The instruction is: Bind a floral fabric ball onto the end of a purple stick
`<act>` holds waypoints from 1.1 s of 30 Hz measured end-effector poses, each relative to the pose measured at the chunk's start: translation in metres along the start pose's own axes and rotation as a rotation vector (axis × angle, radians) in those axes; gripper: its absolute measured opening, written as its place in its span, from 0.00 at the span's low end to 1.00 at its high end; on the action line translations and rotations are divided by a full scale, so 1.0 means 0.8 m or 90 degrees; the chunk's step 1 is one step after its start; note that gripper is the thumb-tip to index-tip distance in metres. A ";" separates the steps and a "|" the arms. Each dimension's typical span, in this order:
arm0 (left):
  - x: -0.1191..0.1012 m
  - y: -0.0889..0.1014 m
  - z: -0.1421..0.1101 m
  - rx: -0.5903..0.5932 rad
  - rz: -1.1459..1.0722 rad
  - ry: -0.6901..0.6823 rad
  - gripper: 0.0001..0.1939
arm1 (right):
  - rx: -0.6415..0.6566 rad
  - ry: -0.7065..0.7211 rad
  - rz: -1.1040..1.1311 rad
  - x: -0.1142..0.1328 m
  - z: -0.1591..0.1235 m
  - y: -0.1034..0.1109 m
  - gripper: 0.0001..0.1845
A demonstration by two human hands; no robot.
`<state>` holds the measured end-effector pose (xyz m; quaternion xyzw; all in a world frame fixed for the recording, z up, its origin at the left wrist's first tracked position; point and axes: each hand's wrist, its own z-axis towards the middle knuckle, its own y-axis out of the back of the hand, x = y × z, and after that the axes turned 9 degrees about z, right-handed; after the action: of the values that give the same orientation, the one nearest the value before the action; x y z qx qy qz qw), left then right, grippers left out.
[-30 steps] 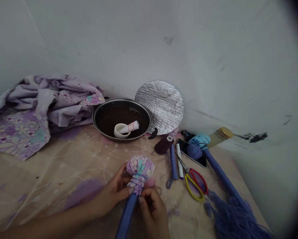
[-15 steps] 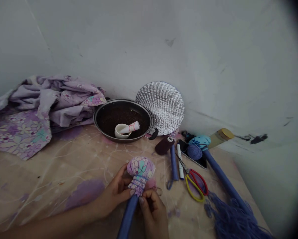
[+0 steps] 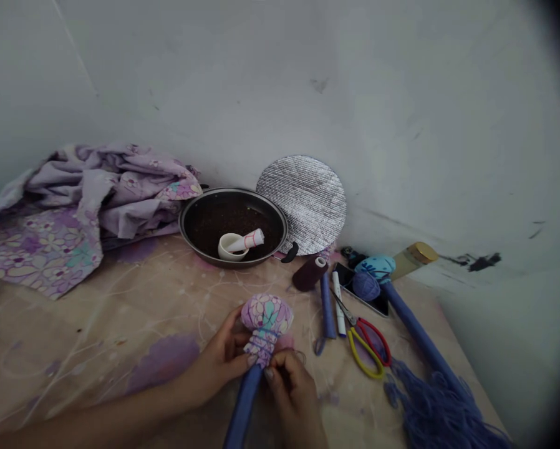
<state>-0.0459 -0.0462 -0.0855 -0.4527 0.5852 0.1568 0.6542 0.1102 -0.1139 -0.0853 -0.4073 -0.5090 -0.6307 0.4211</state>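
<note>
A padded beater [image 3: 267, 315] with a flowered cloth head and a blue-wrapped handle stands tilted in front of me. Blue yarn [image 3: 264, 340] is wound around the gathered cloth below its head. My left hand [image 3: 228, 352] grips this neck from the left, thumb across the cloth's lower edge. On the other side, my right hand [image 3: 292, 390] has thumb and forefinger pinched together right beside the neck, on what looks like the yarn's end. A thin loop shows behind those fingers; the pinched part itself is mostly hidden.
To the right lie scissors [image 3: 366, 346], a white marker [image 3: 338, 302], a dark thread spool [image 3: 309, 273] and another beater [image 3: 415, 330] beside loose blue yarn [image 3: 448, 411]. A pan [image 3: 181, 227] holding a small white cup [image 3: 231, 248] and crumpled flowered cloth [image 3: 74, 218] sit near the wall.
The view has shifted slightly, so things on the left appear a little further right. Both hands keep their hold at the beater's neck, with the right fingers moved slightly.
</note>
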 end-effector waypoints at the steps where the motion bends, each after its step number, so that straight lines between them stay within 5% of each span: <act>1: 0.000 0.000 0.000 -0.001 -0.004 -0.002 0.43 | 0.010 0.031 -0.027 0.006 0.005 0.010 0.06; 5: 0.002 -0.003 0.001 0.004 -0.021 -0.021 0.44 | -0.065 0.152 -0.184 0.035 0.018 0.037 0.06; 8: 0.003 -0.004 0.001 0.003 -0.012 -0.026 0.44 | 0.008 0.210 -0.253 0.054 0.022 0.032 0.07; 13: 0.004 -0.005 0.000 0.000 0.001 -0.032 0.43 | 0.064 0.182 -0.331 0.064 0.023 0.005 0.07; 24: 0.009 -0.005 -0.001 0.008 0.007 -0.044 0.43 | 0.011 0.215 -0.499 0.067 0.023 -0.011 0.08; 28: 0.007 -0.005 -0.002 -0.013 0.040 -0.022 0.43 | 0.014 0.254 -0.443 0.075 0.029 -0.014 0.09; 33: 0.006 -0.003 -0.003 -0.010 0.052 -0.017 0.44 | -0.018 0.176 -0.124 0.118 0.063 0.013 0.07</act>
<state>-0.0444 -0.0507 -0.0887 -0.4316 0.5928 0.1940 0.6516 0.0946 -0.0769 0.0139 -0.2715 -0.4744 -0.7256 0.4180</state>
